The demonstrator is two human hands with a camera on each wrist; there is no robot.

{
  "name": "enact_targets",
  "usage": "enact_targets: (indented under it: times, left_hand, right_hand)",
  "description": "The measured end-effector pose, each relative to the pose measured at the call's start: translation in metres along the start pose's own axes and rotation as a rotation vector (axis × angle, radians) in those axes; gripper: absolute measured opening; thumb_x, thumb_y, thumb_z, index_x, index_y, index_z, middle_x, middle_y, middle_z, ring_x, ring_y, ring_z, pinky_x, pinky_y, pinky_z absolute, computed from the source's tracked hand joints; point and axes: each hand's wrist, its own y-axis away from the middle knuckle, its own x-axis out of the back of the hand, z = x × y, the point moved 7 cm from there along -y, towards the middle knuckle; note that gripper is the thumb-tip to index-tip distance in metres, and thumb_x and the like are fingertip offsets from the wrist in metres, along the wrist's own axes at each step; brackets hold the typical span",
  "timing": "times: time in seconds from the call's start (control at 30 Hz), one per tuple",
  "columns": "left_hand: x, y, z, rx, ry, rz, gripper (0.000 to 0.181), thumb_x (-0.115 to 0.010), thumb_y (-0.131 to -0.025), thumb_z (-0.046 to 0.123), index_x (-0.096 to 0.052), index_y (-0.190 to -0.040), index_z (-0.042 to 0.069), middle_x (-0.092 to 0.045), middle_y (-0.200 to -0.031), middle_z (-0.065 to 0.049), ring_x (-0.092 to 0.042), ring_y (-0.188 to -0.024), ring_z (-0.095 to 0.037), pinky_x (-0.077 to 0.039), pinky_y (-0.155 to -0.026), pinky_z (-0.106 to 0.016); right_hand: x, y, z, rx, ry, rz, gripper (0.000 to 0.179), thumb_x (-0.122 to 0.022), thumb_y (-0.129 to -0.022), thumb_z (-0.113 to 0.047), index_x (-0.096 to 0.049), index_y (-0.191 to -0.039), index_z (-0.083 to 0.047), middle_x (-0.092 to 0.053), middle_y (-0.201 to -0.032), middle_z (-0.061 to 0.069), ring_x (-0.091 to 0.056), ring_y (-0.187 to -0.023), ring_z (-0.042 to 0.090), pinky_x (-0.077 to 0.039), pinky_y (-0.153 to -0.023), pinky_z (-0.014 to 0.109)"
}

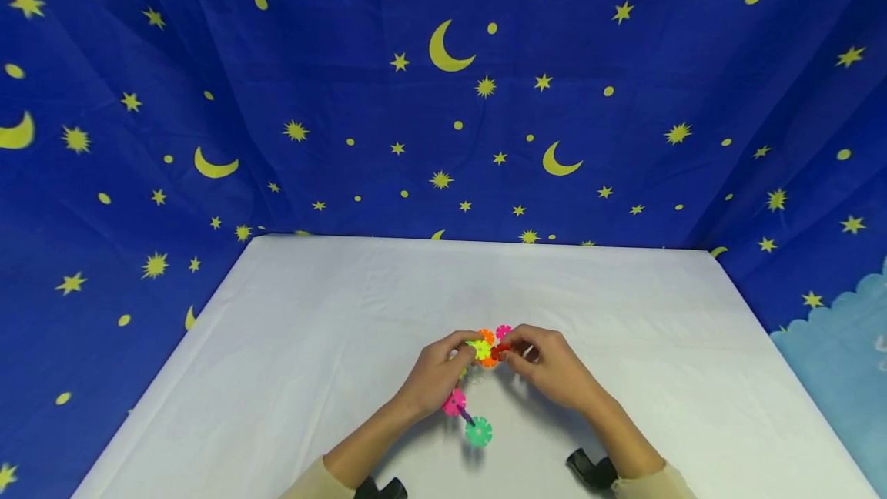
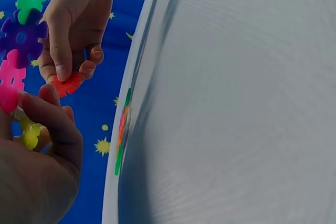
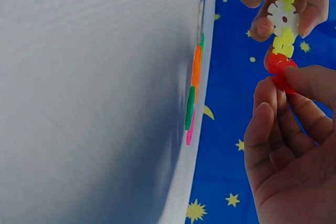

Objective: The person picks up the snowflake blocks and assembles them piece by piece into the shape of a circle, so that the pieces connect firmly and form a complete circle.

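Backdrop: I see a blue curtain [image 1: 374, 106] with yellow stars and moons filling the top of the frame.
Worktop: white worktop [image 1: 312, 291] across the lower middle.
Left hand: just below the frame's centre, my left hand [image 1: 435, 372] grips a chain of notched discs.
Right hand: to its right, my right hand [image 1: 547, 364] pinches a red disc between thumb and fingers.
Chain: the chain of notched discs [image 1: 454, 403] hangs below the left hand toward the bottom of the frame, ending in a green disc [image 1: 479, 432].
Loose discs: orange and pink loose discs [image 1: 503, 332] lie on the worktop, beyond the fingers.
Red disc: the red disc [image 3: 283, 71] meets a yellow disc [image 3: 284, 42] at upper right of the right wrist view; I cannot tell whether they interlock.
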Motion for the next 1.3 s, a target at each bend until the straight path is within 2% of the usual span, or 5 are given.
enact_targets:
  times: [0.2,0.5,0.97,1.17,1.3]
  left_hand:
    - [0.002,0.001,0.006,-0.091,-0.044,0.041,0.029,-0.051,-0.098,0.026,-0.068,-0.119,0.013,-0.068,-0.087,0.0,-0.055,-0.067,-0.01,-0.045,-0.068,-0.029]
    - [0.004,0.002,0.013,-0.141,0.005,0.072,0.028,-0.053,-0.097,0.019,-0.068,-0.119,0.009,-0.069,-0.081,0.003,-0.04,-0.04,-0.006,-0.039,-0.042,-0.024]
    - [-0.002,0.003,0.021,-0.265,-0.075,0.045,0.028,-0.048,-0.1,0.014,-0.068,-0.118,0.005,-0.068,-0.075,0.008,-0.031,-0.044,-0.002,-0.035,-0.048,-0.022]
    - [-0.003,0.003,0.021,-0.284,-0.114,0.056,0.027,-0.048,-0.098,0.012,-0.068,-0.116,0.006,-0.066,-0.074,0.009,-0.043,-0.054,-0.002,-0.041,-0.055,-0.022]
    - [-0.002,0.002,0.017,-0.21,-0.107,0.027,0.026,-0.05,-0.098,0.017,-0.066,-0.117,0.009,-0.067,-0.082,0.008,-0.052,-0.058,-0.005,-0.045,-0.058,-0.025]
  right_hand:
    - [-0.003,0.001,-0.002,0.022,0.003,-0.003,0.014,-0.07,-0.087,-0.009,-0.068,-0.095,-0.021,-0.065,-0.085,-0.009,-0.06,-0.073,0.008,-0.052,-0.064,0.027]
    - [-0.003,0.002,-0.012,0.075,-0.03,0.08,0.014,-0.073,-0.085,-0.005,-0.068,-0.089,-0.018,-0.064,-0.082,-0.011,-0.062,-0.069,0.006,-0.054,-0.062,0.026]
    - [-0.004,0.004,-0.02,0.109,0.007,0.132,0.013,-0.074,-0.082,-0.003,-0.069,-0.085,-0.015,-0.064,-0.078,-0.012,-0.061,-0.066,0.004,-0.053,-0.059,0.024]
    - [-0.008,0.004,-0.022,0.135,0.058,0.143,0.012,-0.075,-0.082,-0.004,-0.069,-0.085,-0.014,-0.062,-0.078,-0.013,-0.059,-0.066,0.003,-0.052,-0.058,0.023]
    - [-0.008,0.002,-0.022,0.119,0.064,0.135,0.012,-0.074,-0.084,-0.005,-0.069,-0.088,-0.015,-0.063,-0.081,-0.011,-0.06,-0.068,0.003,-0.052,-0.06,0.023]
